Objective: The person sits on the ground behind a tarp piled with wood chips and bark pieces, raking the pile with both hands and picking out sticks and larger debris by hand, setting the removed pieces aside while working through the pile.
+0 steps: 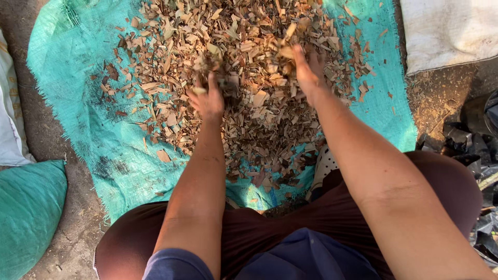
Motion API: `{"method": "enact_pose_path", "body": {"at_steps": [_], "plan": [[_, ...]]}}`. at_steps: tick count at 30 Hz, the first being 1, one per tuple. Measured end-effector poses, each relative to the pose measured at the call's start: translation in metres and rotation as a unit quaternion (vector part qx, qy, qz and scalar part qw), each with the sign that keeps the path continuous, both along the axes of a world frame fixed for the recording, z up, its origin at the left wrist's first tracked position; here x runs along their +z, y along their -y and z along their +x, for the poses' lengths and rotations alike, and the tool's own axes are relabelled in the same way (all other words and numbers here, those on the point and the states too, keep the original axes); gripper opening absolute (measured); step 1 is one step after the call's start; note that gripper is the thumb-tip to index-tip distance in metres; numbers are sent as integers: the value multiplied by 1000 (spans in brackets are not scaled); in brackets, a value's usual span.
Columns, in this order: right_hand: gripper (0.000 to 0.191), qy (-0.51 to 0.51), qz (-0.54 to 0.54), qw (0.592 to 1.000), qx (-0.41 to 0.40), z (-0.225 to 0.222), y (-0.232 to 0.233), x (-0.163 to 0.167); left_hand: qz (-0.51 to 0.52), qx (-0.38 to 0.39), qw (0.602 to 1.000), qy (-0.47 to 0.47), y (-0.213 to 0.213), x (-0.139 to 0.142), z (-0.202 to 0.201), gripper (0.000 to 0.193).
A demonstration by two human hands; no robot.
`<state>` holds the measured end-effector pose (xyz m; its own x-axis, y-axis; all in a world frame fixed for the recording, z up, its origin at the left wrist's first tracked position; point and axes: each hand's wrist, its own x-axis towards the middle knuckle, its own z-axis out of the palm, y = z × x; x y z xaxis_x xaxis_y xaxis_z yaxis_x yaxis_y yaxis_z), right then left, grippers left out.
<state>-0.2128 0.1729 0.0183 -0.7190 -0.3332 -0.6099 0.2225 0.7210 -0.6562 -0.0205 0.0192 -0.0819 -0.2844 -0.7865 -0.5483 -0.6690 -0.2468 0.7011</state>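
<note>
You sit in an outdoor work yard: bare dirt ground [78, 233], a teal woven tarp [104, 150] heaped with wood chips [244, 78], stuffed sacks [26, 207] alongside.

bare packed-earth ground [49, 129] lies in warm sunlight. a full green sack [28, 207] sits at the lower left, a white sack [8, 114] at the left edge, a white cloth [446, 31] upper right, crumpled black plastic [474, 150] at right.
</note>
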Motion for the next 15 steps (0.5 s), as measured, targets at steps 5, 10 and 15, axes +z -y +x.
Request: {"method": "enact_pose_path", "body": {"at_steps": [5, 10, 15], "plan": [[76, -44, 41, 993, 105, 13, -9, -53, 94, 32, 991, -91, -36, -25, 3, 119], [45, -311, -173, 927, 118, -35, 51, -80, 97, -51, 980, 165, -15, -11, -26, 134], [46, -350, -76, 915, 186, -112, 143, -88, 164, -89, 950, 249, 10, -61, -27, 135]]}}
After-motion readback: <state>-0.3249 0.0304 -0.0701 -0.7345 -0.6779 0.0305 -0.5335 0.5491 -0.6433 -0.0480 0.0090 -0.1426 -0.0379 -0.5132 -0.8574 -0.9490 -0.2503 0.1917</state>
